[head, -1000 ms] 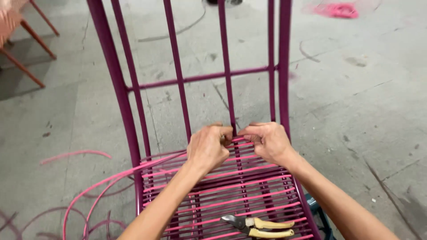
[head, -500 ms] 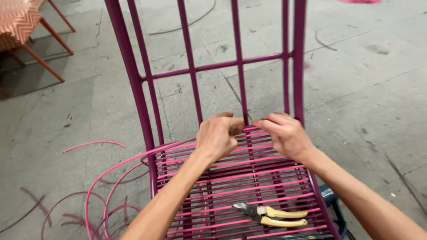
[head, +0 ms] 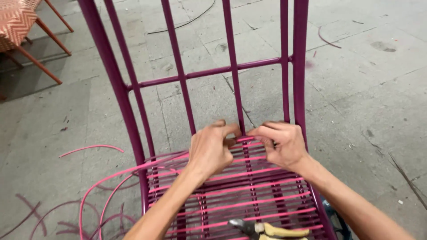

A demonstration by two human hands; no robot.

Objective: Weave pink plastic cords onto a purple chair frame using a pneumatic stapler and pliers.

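A magenta metal chair frame (head: pixel 120 84) stands before me, its seat partly woven with pink plastic cord (head: pixel 249 189). My left hand (head: pixel 211 149) and my right hand (head: pixel 280 144) meet at the rear of the seat, beside the middle back bar. Both pinch the same short stretch of pink cord (head: pixel 244 139) between thumb and fingers. Loose ends of the cord (head: pixel 102 186) loop off the seat's left side onto the floor.
Pliers with yellow handles (head: pixel 267 230) lie on the seat near the bottom edge. An orange woven chair (head: pixel 22 26) stands at the top left. Cord scraps (head: pixel 91 148) lie on the concrete floor (head: pixel 364 89).
The view has shifted, so the chair and hands sit lower and more to the right. Both hands stay at the same spot on the cord, fingers working closer together.
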